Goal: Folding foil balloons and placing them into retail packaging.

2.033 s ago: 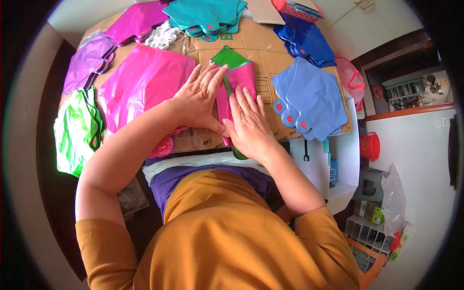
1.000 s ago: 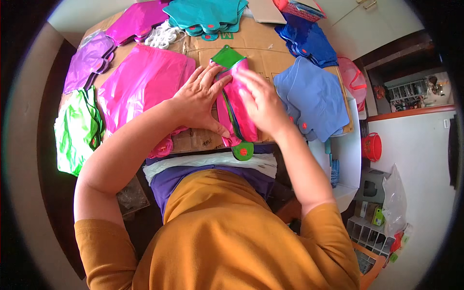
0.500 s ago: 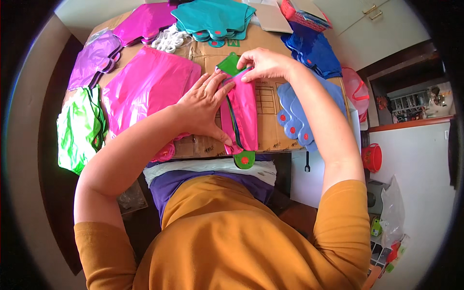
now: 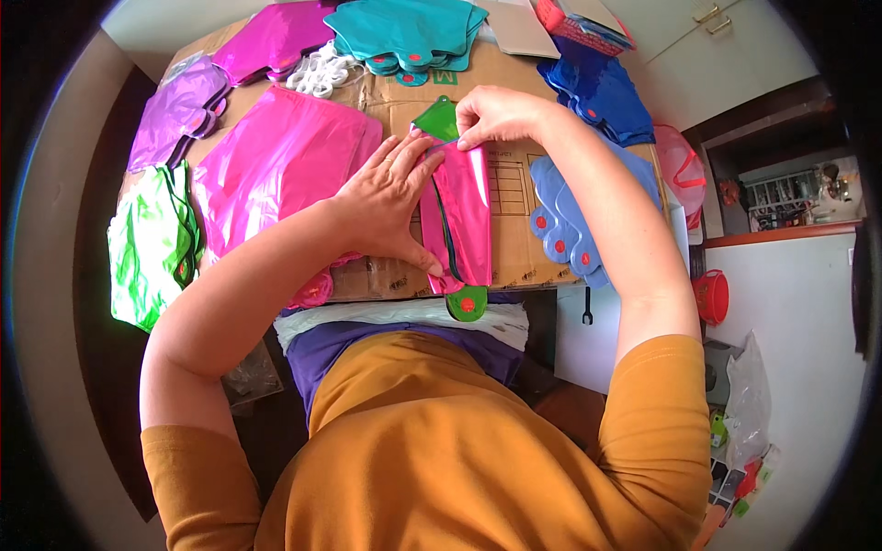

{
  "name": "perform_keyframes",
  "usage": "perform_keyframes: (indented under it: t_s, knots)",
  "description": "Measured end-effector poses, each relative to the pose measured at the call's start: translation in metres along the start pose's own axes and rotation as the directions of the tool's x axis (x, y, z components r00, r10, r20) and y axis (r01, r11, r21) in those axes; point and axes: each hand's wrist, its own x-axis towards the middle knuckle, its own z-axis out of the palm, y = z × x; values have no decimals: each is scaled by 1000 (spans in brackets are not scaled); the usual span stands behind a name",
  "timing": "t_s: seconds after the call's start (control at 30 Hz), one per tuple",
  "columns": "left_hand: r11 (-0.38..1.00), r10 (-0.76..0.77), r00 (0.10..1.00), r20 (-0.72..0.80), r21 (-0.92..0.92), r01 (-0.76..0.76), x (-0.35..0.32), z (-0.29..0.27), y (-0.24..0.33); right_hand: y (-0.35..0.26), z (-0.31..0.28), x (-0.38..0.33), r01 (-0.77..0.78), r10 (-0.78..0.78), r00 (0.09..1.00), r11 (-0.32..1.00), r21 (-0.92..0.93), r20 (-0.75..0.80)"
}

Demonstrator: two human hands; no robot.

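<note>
A narrow folded piece of shiny pink foil (image 4: pixel 471 216) lies at the front middle of the cardboard-covered table, with a dark edge running down it. Shiny green foil (image 4: pixel 467 303) with a red dot pokes out below its near end, and more green shows above the far end. My left hand (image 4: pixel 393 188) lies flat with spread fingers on the left side of the pink foil. At the far end, my right hand (image 4: pixel 491 119) pinches the foil's upper edge between thumb and fingers.
Stacks of flat foil pieces surround the work: a large pink one (image 4: pixel 276 170), bright green (image 4: pixel 147 248), lilac (image 4: pixel 175 110), purple (image 4: pixel 276 41), teal (image 4: pixel 404 32), dark blue (image 4: pixel 602 92) and pale blue (image 4: pixel 574 211). White cord (image 4: pixel 322 72) lies between stacks. The cardboard (image 4: pixel 510 197) ends just before my waist.
My right hand has shifted slightly along the foil's far edge, and the pink foil's right side now lies flatter and wider. My left hand stays put.
</note>
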Motion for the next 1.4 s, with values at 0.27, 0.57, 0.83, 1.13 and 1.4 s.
perform_keyframes:
  t_s: [0.27,0.57,0.83,1.13,1.4]
  knots:
    - [1000,-13,998,60,24,12,0,-1,1,-1,4,-2,4,-7,998,999,-51,-59]
    - [1000,-6,999,49,8,6,-1,2,-2,-48,83,-62,-182,-123,747,907,-379,-653]
    - [1000,-3,1000,11,-10,3,-2,3,-1,-69,146,-89,-130,-69,838,938,-320,-542]
    - [1000,23,1000,-18,-21,-24,-2,5,-3,-67,150,-87,-137,-85,833,926,-352,-547]
    - [1000,16,1000,-7,-13,-17,-1,4,-2,-64,149,-88,-73,-98,830,957,-281,-548]
